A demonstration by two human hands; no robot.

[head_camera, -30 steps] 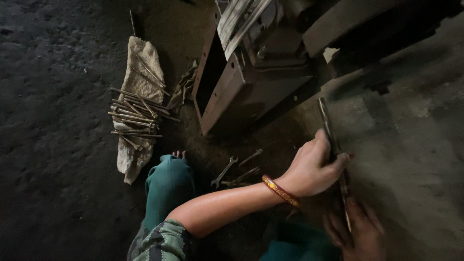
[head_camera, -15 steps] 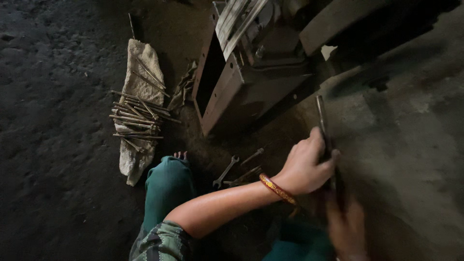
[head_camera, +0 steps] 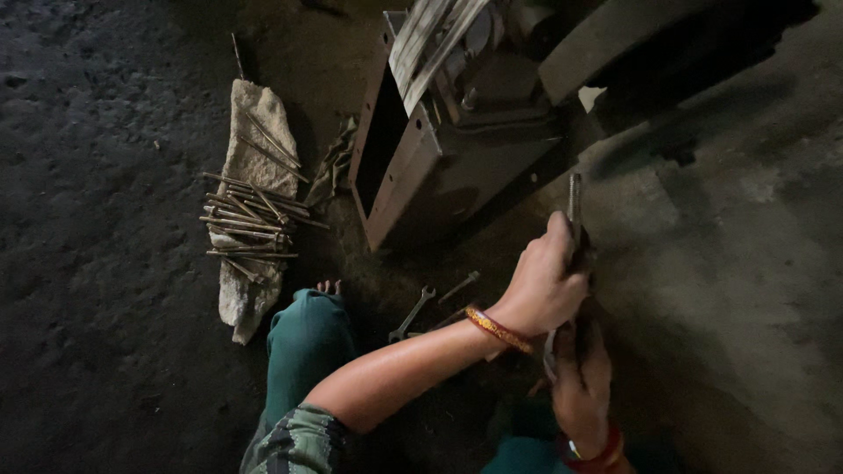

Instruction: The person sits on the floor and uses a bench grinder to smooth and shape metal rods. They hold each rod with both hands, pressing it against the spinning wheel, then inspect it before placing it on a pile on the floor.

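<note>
Your left hand [head_camera: 543, 285] and right hand [head_camera: 580, 382] both grip a long thin metal rod [head_camera: 574, 200], beside a grey metal machine [head_camera: 457, 149], with rusty rods [head_camera: 246, 224] piled on a pale sack [head_camera: 250, 294].

A long, thin metal rod [head_camera: 575, 206], dull grey and rust-toned, stands nearly upright just right of the dark metal machine housing [head_camera: 448, 167], its top end free in the air. The left hand [head_camera: 543, 285] is wrapped around its middle, fingers closed on the shaft. The right hand [head_camera: 581, 382] grips the lower stretch directly beneath, where the rod's bottom end is hidden in shadow, below and right of the housing.
</note>
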